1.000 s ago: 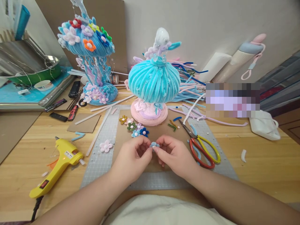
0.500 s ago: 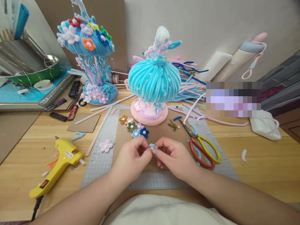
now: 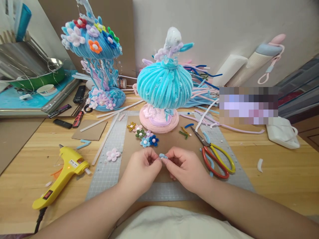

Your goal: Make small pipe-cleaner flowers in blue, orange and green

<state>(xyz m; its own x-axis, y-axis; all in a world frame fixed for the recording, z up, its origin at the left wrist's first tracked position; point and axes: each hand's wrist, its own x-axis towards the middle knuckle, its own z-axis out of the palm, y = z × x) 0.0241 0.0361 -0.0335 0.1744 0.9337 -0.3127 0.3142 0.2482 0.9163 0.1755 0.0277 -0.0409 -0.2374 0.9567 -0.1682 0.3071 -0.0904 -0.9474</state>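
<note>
Between the fingertips of both hands is a small grey-blue pipe cleaner flower (image 3: 163, 156), partly covered by the fingers. My left hand (image 3: 143, 166) pinches its left side, and my right hand (image 3: 183, 166) pinches its right side. Just beyond them on a brown board (image 3: 171, 142) lies a cluster of fuzzy flowers: gold (image 3: 131, 126), green (image 3: 140, 133), light blue (image 3: 145, 142), dark blue (image 3: 154, 140) and paler ones. A pale pink flower (image 3: 113, 154) rests apart on the left. Behind the board stands a turquoise pipe cleaner lamp-like piece (image 3: 164, 84) on a pink base.
Scissors (image 3: 219, 162) with red and yellow handles lie right of my hands. A yellow glue gun (image 3: 59, 176) lies on the left. A blue flower-covered piece (image 3: 94, 46) stands at the back left. Loose pipe cleaners (image 3: 229, 127) spread behind, and a grey cutting mat (image 3: 102, 176) is underneath.
Both hands stay almost in place, still pinching the small flower, with only slight finger movement. The whole view has shifted a little.
</note>
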